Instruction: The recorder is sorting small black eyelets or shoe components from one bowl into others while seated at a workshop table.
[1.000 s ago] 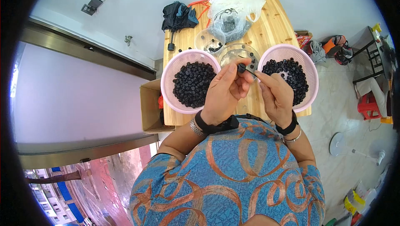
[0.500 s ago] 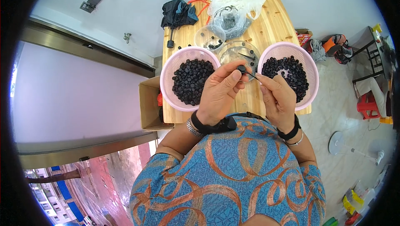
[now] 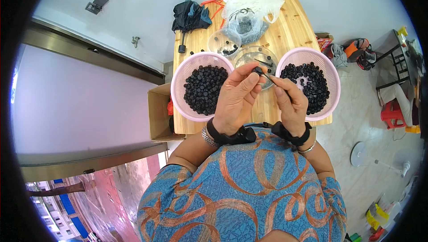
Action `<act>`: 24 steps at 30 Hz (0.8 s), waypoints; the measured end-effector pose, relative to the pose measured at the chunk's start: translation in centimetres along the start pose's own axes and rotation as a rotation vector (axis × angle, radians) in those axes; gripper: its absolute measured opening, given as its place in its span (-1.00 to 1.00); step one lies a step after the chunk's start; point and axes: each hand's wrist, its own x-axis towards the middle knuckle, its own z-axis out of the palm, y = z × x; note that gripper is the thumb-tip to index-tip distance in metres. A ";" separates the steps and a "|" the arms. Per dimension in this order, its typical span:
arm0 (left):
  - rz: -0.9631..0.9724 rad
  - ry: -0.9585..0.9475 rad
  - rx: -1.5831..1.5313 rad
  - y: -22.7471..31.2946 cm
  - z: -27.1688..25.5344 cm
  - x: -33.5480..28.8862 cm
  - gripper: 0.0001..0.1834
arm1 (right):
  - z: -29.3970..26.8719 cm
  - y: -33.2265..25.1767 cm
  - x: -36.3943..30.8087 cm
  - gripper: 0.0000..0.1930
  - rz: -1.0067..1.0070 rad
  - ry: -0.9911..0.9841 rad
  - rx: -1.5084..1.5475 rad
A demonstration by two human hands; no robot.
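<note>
Between the thumb and fingers of my left hand (image 3: 236, 99) is a small round black cap (image 3: 257, 70), held above the near part of the table. My right hand (image 3: 292, 107) grips a thin dark stick-like tool (image 3: 269, 78), its tip at the cap; whether it goes inside, I cannot tell. Under and beyond my fingers sits a clear round dish (image 3: 240, 55) with a few black caps and a dark pointed tool (image 3: 263, 62). Pink baskets flank my hands: the left basket (image 3: 176, 101) is heaped with black caps, the right basket (image 3: 336, 88) holds many small black pieces.
Farther back on the wooden table (image 3: 294, 23) are a clear bowl (image 3: 214, 41) with some black pieces, a plastic bag (image 3: 256, 30) of dark parts and a folded black umbrella (image 3: 189, 17). A cardboard box (image 3: 158, 112) stands against the table's left side.
My right hand has shifted slightly left and rotated, so its wrist is nearer my body and the tool slants more steeply. The cap has tilted a little in my left fingers.
</note>
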 end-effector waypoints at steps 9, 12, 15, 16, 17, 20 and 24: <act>-0.003 -0.044 0.127 1.0 -0.9 0.0 -0.72 | -1.4 -1.9 1.4 -0.73 -0.318 -0.149 -0.426; -0.111 -0.038 0.019 1.1 -0.9 0.1 -0.73 | -1.8 -2.2 1.8 -0.66 -0.442 -0.157 -0.529; -0.158 -0.027 -0.031 0.9 -0.5 0.1 -0.74 | -1.7 -2.3 1.6 -0.57 -0.562 -0.137 -0.652; -0.108 0.004 -0.046 0.6 -0.2 0.1 -0.77 | -1.5 -2.3 1.6 -0.53 -0.608 -0.114 -0.718; -0.057 0.034 -0.061 0.2 0.0 0.2 -0.79 | -1.2 -2.1 1.6 -0.53 -0.610 -0.113 -0.718; -0.022 -0.021 -0.165 -0.3 0.0 0.6 -0.80 | -0.3 -0.9 1.5 -0.62 -0.669 -0.018 -0.763; -0.027 0.000 -0.270 -0.4 0.5 0.8 -0.79 | 1.1 1.2 1.1 -0.72 -0.548 0.097 -0.541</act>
